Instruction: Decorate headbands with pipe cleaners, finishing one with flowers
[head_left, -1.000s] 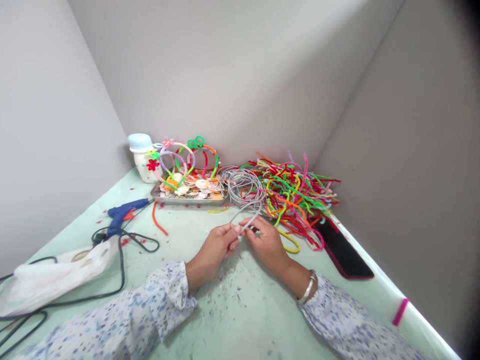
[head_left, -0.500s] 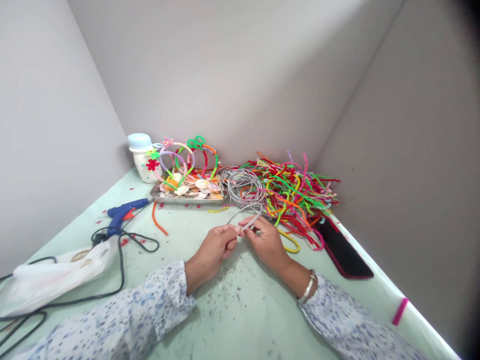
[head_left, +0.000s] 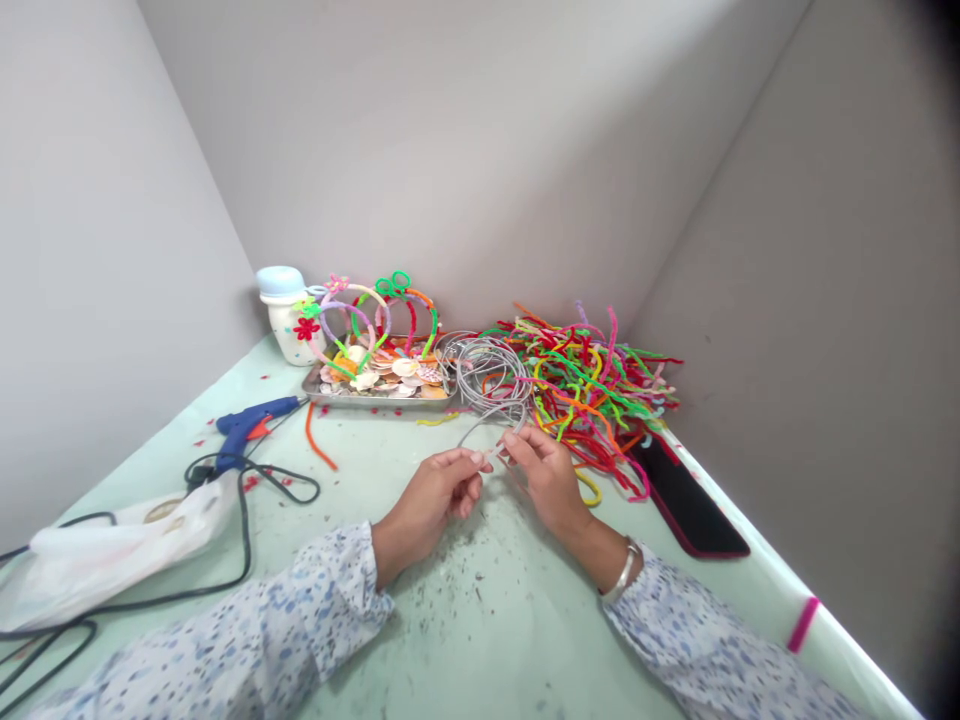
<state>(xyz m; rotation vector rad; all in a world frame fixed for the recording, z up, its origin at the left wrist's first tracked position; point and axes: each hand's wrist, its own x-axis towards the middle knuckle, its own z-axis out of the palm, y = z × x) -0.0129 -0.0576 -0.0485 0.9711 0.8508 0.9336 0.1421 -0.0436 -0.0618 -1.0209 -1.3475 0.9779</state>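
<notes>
Over the middle of the table, my left hand (head_left: 437, 497) pinches the end of a thin grey wire (head_left: 496, 452) between thumb and fingers. A short way along, my right hand (head_left: 547, 478) grips the same wire. The strand curves back from my fingers to a loose grey coil (head_left: 491, 370) behind them. To the coil's right lies a tangled heap of coloured pipe cleaners (head_left: 592, 375). On its left stands a metal tray (head_left: 382, 402) of shells, with pipe-cleaner-wrapped hoops (head_left: 433, 318) upright on it.
A blue glue gun (head_left: 244, 428) and its black cord (head_left: 246, 540) lie at left, near a white plastic bag (head_left: 127, 545). Behind stands a white bottle with a blue lid (head_left: 281, 283). A dark flat object (head_left: 694, 500) rests along the right edge. Walls close in the table's back and sides.
My right hand has slid a little to the right along the wire, away from my left hand. The left hand has hardly moved.
</notes>
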